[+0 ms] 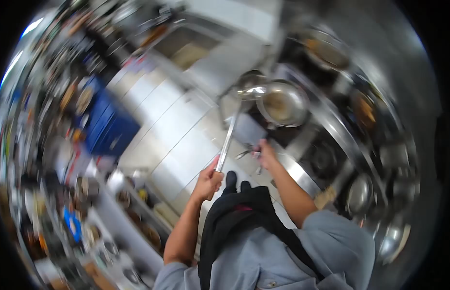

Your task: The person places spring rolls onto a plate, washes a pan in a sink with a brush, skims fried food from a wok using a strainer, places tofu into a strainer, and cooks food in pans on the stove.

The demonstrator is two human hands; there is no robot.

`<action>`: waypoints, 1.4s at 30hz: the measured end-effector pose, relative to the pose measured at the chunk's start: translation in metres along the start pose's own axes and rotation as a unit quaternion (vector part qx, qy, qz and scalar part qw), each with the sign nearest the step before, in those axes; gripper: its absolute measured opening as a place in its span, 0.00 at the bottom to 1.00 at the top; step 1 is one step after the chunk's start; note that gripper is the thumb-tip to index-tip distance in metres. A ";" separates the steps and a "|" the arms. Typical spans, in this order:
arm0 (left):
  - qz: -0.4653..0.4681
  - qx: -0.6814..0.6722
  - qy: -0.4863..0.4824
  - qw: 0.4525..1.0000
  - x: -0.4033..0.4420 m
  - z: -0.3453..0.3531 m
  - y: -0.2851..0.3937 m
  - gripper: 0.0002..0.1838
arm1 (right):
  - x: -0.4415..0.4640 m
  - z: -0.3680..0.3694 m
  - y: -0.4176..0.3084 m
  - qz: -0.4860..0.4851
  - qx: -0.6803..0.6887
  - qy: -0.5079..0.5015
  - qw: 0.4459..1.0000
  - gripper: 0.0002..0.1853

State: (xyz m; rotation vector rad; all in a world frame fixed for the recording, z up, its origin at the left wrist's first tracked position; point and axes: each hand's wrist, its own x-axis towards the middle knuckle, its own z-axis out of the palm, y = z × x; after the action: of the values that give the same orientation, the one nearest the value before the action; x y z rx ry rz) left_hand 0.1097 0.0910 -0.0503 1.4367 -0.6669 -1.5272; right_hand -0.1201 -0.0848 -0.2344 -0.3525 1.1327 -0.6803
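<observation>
The left hand (208,183) grips a long-handled ladle (229,135), its bowl ahead of both hands beside a metal pan (297,106). A blurred metal item (243,154) shows at the right hand (267,154). Blue cabinet (111,126): left, beyond the left hand.

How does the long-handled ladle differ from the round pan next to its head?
The ladle is in the person's left hand; no hand touches the pan. The ladle's head looks smaller across than the pan. The ladle shows a long, straight handle; on the pan, no handle is clear. Both look round-bowled, shiny and metallic.
</observation>
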 end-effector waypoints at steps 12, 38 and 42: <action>0.007 -0.177 0.204 0.963 -0.231 -0.059 -0.112 0.39 | -0.019 -0.036 -0.058 -0.077 -0.310 0.102 0.942 0.26; 0.026 -0.388 0.290 0.875 -0.430 -0.149 -0.338 0.39 | -0.434 0.575 0.919 0.391 -0.417 -0.422 0.703 0.29; -0.020 -0.378 0.309 0.873 -0.431 -0.160 -0.321 0.39 | -0.475 0.586 0.790 0.391 -0.388 -0.452 0.701 0.20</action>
State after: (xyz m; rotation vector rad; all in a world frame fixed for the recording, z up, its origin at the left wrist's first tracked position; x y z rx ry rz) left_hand 0.1464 0.6410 -0.1504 1.1934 0.3350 -1.0545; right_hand 0.5451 0.7749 -0.1234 -0.7452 0.4276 0.7601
